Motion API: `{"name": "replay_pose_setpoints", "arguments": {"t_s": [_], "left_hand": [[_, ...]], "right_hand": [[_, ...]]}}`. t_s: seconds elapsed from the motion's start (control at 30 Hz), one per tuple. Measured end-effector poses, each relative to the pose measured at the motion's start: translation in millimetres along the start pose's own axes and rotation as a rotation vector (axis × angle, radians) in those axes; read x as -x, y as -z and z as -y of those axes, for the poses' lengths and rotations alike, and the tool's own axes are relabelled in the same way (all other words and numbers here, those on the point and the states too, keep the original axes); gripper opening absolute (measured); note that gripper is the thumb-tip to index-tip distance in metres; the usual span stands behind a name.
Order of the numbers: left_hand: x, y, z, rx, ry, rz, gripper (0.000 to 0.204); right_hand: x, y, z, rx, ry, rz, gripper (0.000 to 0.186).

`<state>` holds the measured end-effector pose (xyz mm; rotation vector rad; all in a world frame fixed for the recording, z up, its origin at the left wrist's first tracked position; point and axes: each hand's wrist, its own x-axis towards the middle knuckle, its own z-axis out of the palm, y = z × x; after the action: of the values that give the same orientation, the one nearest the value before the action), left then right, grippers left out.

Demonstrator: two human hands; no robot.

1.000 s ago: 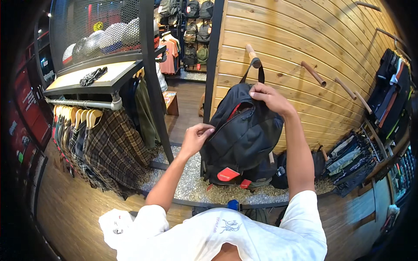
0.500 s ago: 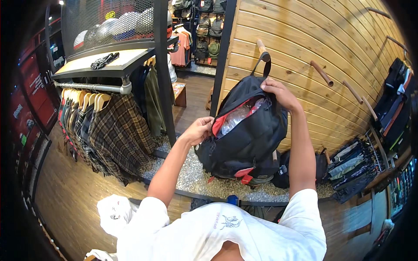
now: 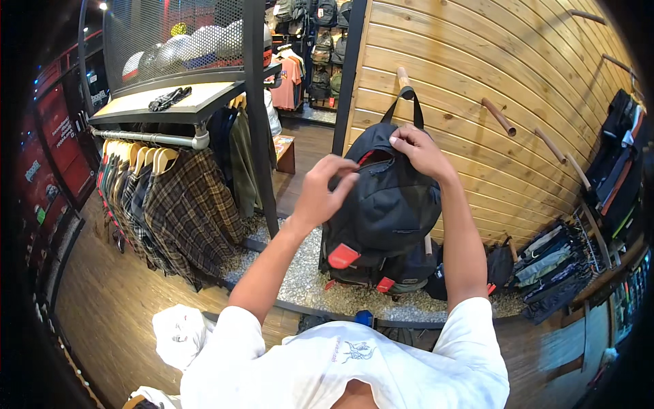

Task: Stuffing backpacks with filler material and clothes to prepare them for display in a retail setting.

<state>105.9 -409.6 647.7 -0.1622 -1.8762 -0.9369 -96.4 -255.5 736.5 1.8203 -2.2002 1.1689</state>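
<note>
Head view shows a black backpack [image 3: 402, 215] hanging upright against the wooden wall [image 3: 453, 65], its top loop [image 3: 417, 112] over a round peg [image 3: 402, 78], with both hands at its upper part. The right hand [image 3: 413, 146] pinches the fabric at the top of the bag, thumb on the front beside the opening, so the bag lies below that hand and to its left. The left hand [image 3: 328, 187] is loose, thumb parted from the bent fingers, and sits in front of the bag's upper left edge; whether its fingertips touch the fabric cannot be told. Between the hands the main compartment is partly unzipped, a short curved gap showing red lining [image 3: 368, 156] along its edge and a dark interior whose contents cannot be made out. A red tag [image 3: 343, 256] hangs low on the bag's left side, with a smaller red tag [image 3: 385, 284] below and to the right. Off to the left, a mesh-fronted case [image 3: 197, 20] holds a row of rounded caps [image 3: 204, 43], above a rail [image 3: 146, 138] of plaid shirts [image 3: 194, 198] on wooden hangers.
</note>
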Motion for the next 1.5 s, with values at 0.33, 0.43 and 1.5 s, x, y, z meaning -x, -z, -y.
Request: {"name": "replay_pose_setpoints", "arguments": {"t_s": [0.33,0.43,1.5], "left_hand": [[-35,-49,-9,-0.144,-0.104,0.082,0.015],[-47,-43,-19,0.0,0.005,0.094,0.013],[91,32,97,0.356,0.836,0.043,0.021]], "right_hand": [[13,-4,2,0.074,-0.002,-0.068,0.023],[34,-5,0,-0.032,0.141,-0.221,0.02],[78,-40,-43,0.191,0.107,-0.538,0.008]]}}
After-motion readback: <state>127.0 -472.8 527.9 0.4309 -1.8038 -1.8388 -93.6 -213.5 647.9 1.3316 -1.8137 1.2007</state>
